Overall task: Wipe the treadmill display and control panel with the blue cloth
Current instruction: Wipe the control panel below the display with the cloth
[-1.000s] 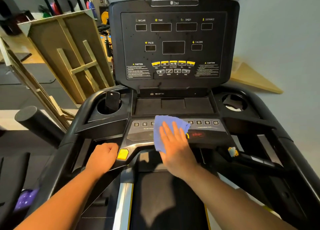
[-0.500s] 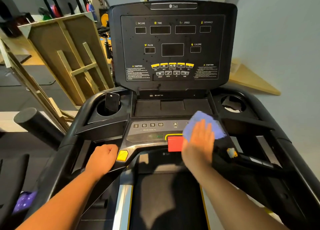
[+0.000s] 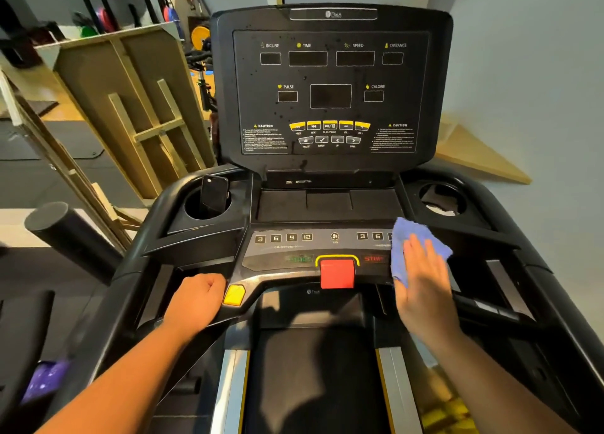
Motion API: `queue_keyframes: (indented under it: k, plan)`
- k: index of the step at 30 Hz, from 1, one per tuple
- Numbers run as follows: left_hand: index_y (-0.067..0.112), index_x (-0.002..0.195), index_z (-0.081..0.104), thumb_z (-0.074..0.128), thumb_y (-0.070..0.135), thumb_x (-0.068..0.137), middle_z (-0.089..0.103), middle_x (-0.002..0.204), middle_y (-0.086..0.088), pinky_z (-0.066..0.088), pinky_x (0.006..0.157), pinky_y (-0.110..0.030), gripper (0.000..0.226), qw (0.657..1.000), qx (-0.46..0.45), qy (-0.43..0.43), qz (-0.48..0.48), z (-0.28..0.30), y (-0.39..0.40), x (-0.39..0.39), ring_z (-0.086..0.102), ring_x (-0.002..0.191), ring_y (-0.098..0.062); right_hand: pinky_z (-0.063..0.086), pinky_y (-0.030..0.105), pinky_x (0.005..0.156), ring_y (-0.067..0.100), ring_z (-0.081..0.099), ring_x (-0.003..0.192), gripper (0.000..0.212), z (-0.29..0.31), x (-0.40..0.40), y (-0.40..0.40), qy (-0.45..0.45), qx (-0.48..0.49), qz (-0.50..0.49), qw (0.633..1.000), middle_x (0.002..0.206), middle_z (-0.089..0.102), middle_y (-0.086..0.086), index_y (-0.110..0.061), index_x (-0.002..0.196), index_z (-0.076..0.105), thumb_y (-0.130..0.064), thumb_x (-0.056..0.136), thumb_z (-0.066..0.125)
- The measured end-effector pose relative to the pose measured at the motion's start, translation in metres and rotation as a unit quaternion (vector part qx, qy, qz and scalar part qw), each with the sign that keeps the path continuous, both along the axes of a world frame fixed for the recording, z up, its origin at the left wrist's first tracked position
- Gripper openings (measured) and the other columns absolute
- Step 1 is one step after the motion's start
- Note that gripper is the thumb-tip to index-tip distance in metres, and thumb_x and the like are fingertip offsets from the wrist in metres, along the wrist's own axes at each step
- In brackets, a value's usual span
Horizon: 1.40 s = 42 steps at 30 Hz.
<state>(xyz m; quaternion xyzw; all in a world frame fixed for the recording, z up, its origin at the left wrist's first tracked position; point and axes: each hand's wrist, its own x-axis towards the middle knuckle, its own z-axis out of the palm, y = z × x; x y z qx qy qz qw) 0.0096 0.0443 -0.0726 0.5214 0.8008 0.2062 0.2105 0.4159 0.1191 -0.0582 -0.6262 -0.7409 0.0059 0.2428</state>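
Note:
The treadmill's upright black display [image 3: 330, 87] stands ahead, speckled with dark spots. Below it lies the grey control panel [image 3: 294, 247] with number keys and a red stop button [image 3: 337, 272]. My right hand [image 3: 425, 286] lies flat on the blue cloth [image 3: 411, 240], pressing it against the panel's right end and hiding the rightmost keys. My left hand [image 3: 196, 303] is closed around the left handrail [image 3: 137, 260], beside a yellow button [image 3: 234, 295].
A dark phone [image 3: 214, 195] stands in the left cup holder. The right cup holder [image 3: 443, 199] holds something dark. Wooden frames [image 3: 130, 116] lean to the left of the treadmill. A pale wall is on the right. The black belt [image 3: 313, 378] runs below.
My right hand has slid the blue cloth from the panel's middle to its right end, uncovering the red stop button. The left hand has stayed on the handrail.

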Motion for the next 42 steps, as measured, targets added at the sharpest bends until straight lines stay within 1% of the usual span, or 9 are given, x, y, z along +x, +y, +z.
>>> queue_keyframes:
  k: [3,10,13,17,23,26,30,37,42]
  plan:
    - [0.003,0.071,0.056,0.041,0.025,0.102,0.066,0.069,-0.016,0.038,0.058,-0.035,0.040,1.000,-0.006,-0.007,0.003,0.000,0.001,0.000,0.048,0.058,-0.016,0.032,0.059,0.115,0.049,0.035,0.142,0.067,0.002,-0.050,0.001,-0.031,-0.010,-0.016,0.999,0.151,0.043,0.025,0.004,0.146,0.043,-0.020,0.086,0.061]
    - [0.005,0.072,0.060,0.040,0.026,0.103,0.068,0.071,-0.013,0.042,0.059,-0.036,0.042,1.000,-0.015,0.000,-0.005,0.000,0.001,-0.001,0.058,0.061,-0.026,0.028,0.056,0.119,0.035,0.025,0.151,0.067,0.016,-0.057,-0.011,-0.099,-0.015,0.266,0.959,0.162,0.033,0.009,-0.006,0.152,0.038,-0.020,0.089,0.055]
    - [0.006,0.071,0.059,0.041,0.026,0.103,0.068,0.069,-0.010,0.043,0.059,-0.035,0.042,1.000,-0.017,0.002,-0.002,0.000,0.000,0.000,0.061,0.063,-0.028,0.033,0.062,0.114,0.041,0.035,0.145,0.062,-0.007,-0.012,-0.001,-0.034,0.082,0.195,0.977,0.155,0.041,0.018,0.004,0.146,0.043,-0.007,0.088,0.061]
    - [0.004,0.071,0.058,0.041,0.024,0.103,0.066,0.069,-0.014,0.040,0.059,-0.033,0.042,1.000,-0.010,-0.009,0.005,0.005,-0.001,0.004,0.051,0.058,-0.017,0.034,0.059,0.114,0.046,0.035,0.144,0.074,0.000,-0.064,0.003,-0.089,-0.016,0.035,0.995,0.155,0.042,0.019,-0.001,0.148,0.041,-0.024,0.083,0.068]
    - [0.004,0.073,0.060,0.041,0.026,0.103,0.068,0.069,-0.012,0.042,0.059,-0.035,0.042,1.000,-0.021,-0.010,0.010,0.008,-0.002,0.004,0.054,0.060,-0.017,0.024,0.050,0.122,0.035,0.027,0.149,0.079,0.014,-0.082,-0.016,-0.141,-0.001,0.278,0.950,0.161,0.034,0.006,-0.012,0.153,0.038,-0.024,0.079,0.064]
    - [0.006,0.067,0.055,0.041,0.023,0.103,0.064,0.064,-0.009,0.040,0.059,-0.034,0.042,1.000,-0.019,-0.004,0.008,0.011,-0.003,0.007,0.051,0.058,-0.017,0.030,0.051,0.118,0.035,0.035,0.146,0.071,0.005,-0.053,-0.010,-0.089,0.044,0.242,0.965,0.157,0.041,0.012,-0.004,0.148,0.045,-0.012,0.080,0.067]
    - [0.014,0.059,0.043,0.043,0.021,0.099,0.053,0.057,-0.002,0.036,0.058,-0.034,0.041,1.000,-0.015,-0.002,0.012,0.021,-0.004,0.012,0.045,0.057,-0.019,0.036,0.055,0.114,0.043,0.038,0.143,0.069,0.015,-0.113,-0.008,-0.116,-0.021,0.114,0.986,0.154,0.044,0.017,-0.003,0.146,0.047,-0.029,0.083,0.059]
    - [0.011,0.063,0.053,0.042,0.023,0.101,0.063,0.065,-0.008,0.038,0.057,-0.033,0.042,0.999,-0.032,-0.012,0.010,0.025,-0.004,0.012,0.052,0.059,-0.017,0.024,0.051,0.121,0.035,0.028,0.149,0.071,0.014,-0.149,-0.026,-0.158,0.013,0.343,0.926,0.161,0.035,0.007,-0.011,0.152,0.040,-0.027,0.083,0.045]
    - [0.010,0.066,0.056,0.044,0.023,0.102,0.064,0.065,-0.007,0.045,0.058,-0.038,0.040,1.000,-0.025,-0.015,-0.005,0.025,-0.006,0.010,0.059,0.060,-0.022,0.031,0.052,0.118,0.026,0.020,0.150,0.086,0.018,-0.116,-0.007,-0.169,-0.035,0.236,0.956,0.161,0.035,0.007,-0.010,0.153,0.036,-0.025,0.074,0.068]
